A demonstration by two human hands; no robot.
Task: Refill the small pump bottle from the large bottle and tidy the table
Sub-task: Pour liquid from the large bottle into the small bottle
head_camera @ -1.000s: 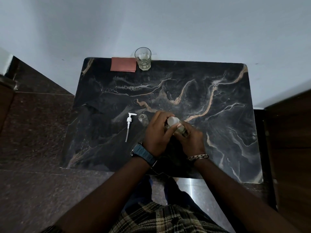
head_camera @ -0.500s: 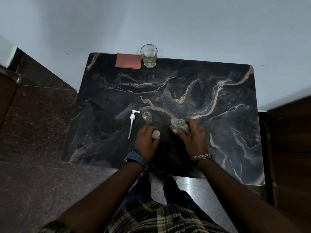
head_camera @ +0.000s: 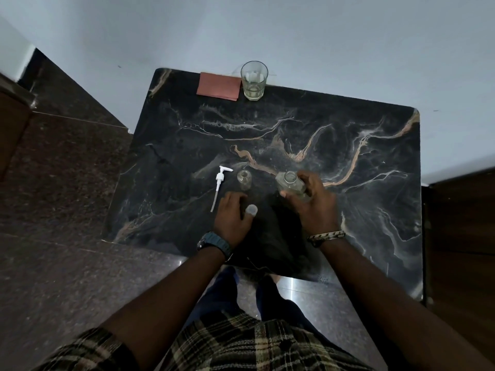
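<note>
Head view, centre frame: right hand [head_camera: 314, 207] grips uncapped large clear bottle [head_camera: 290, 184]; left hand [head_camera: 232, 216] fingers curl beside its pale round cap [head_camera: 251, 210], contact unclear. Small clear bottle [head_camera: 244, 179] open, white pump [head_camera: 220, 183] lying left. Pouring, recapping, tidying remain.

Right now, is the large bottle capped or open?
Open: the large bottle shows a bare round mouth, and its cap is at the left hand.

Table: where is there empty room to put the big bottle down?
The right side of the table, right of the right hand, is bare. So is the middle, between the glass and the small bottle. It is crowded around the pump, cap and left hand.
</note>
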